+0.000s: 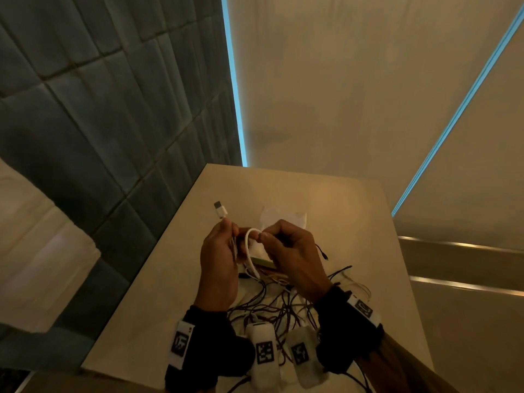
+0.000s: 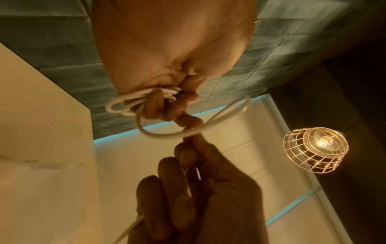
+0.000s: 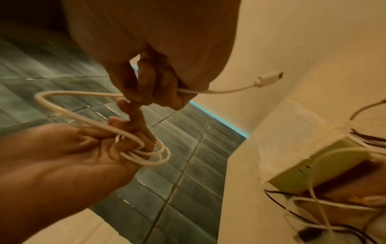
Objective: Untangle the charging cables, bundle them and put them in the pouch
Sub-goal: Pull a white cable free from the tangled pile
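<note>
Over the beige table (image 1: 354, 211) I hold one white charging cable (image 1: 249, 245) with both hands. My left hand (image 1: 229, 231) grips several small coils (image 2: 121, 105) of it, also seen as coils (image 3: 146, 155) in the right wrist view. My right hand (image 1: 263, 236) pinches the strand just beside them, and a loose loop (image 3: 52, 99) hangs between the hands. The cable's plug (image 1: 219, 209) sticks up above my left fingers; I cannot tell which hand holds that end. A tangle of thin dark and white cables (image 1: 283, 304) lies under my wrists. A pale crumpled pouch (image 1: 283, 218) lies behind the hands.
A small green box (image 3: 313, 165) sits among the cables under my hands. The table's left edge (image 1: 147, 251) borders dark grey tiles. A wire-cage lamp (image 2: 315, 148) hangs overhead. Bare tabletop shows to the right and behind the pouch.
</note>
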A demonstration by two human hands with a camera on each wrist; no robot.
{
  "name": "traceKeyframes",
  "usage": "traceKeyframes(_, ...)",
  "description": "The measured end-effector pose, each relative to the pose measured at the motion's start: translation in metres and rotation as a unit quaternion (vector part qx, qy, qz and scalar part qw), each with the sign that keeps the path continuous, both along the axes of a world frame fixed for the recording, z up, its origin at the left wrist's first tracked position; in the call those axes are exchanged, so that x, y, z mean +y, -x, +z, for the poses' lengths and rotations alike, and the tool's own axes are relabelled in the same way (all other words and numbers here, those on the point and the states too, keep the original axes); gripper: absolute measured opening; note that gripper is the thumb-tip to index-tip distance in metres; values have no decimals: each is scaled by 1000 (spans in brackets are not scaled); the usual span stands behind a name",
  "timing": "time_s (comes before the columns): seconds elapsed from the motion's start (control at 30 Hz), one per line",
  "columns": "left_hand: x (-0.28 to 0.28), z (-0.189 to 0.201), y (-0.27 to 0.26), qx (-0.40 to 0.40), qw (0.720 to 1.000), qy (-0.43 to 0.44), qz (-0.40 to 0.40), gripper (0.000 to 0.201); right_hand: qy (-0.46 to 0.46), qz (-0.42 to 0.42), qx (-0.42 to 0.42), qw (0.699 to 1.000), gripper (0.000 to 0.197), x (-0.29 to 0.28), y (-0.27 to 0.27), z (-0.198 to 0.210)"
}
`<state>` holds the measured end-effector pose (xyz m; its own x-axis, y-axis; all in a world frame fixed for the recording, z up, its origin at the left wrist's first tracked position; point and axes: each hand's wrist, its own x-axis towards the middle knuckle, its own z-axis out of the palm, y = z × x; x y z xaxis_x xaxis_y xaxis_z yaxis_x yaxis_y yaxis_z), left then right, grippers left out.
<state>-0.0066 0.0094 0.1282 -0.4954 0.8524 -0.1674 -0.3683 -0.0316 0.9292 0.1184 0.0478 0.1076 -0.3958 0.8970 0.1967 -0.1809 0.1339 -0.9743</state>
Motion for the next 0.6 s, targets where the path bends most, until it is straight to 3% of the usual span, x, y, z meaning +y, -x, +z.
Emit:
traceKeyframes(0.23, 0, 12, -8, -40, 995, -77, -52, 37, 107, 102, -11, 989, 32, -5, 3, -17)
traceKeyframes(0.37, -2, 16, -9, -181, 968, -109, -131, 36, 239, 141, 89, 957, 23, -5, 1, -27)
traceKeyframes(0.47, 0, 14, -4, -209, 955, -138, -160, 34, 252, 143, 87, 953, 26, -3, -3, -42)
traceKeyframes(0.6, 2, 15, 2, -230, 944, -154, -180, 37, 213, 121, 15, 969, 33, 1, -15, -66)
